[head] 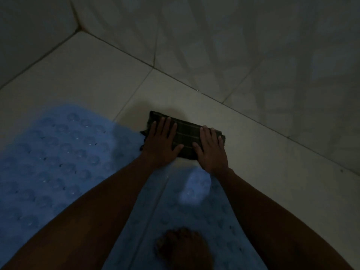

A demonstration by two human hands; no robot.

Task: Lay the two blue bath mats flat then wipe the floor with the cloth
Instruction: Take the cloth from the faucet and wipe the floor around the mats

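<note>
Plainly, both hands, left [162, 142] and right [211, 152], press flat-fingered on the folded dark cloth [186, 138] on the floor [109, 75] beyond the flat blue mats [58, 152], spreading pressure for wiping.

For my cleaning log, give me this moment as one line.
phase: wiping | left hand + right hand: flat on cloth | floor: tiled | blue bath mats: laid flat

Both forearms are bare with no sleeve showing, the left hand [162, 142] and right hand [211, 150] wear no gloves or rings, and one bare foot [183, 248] shows below
</note>
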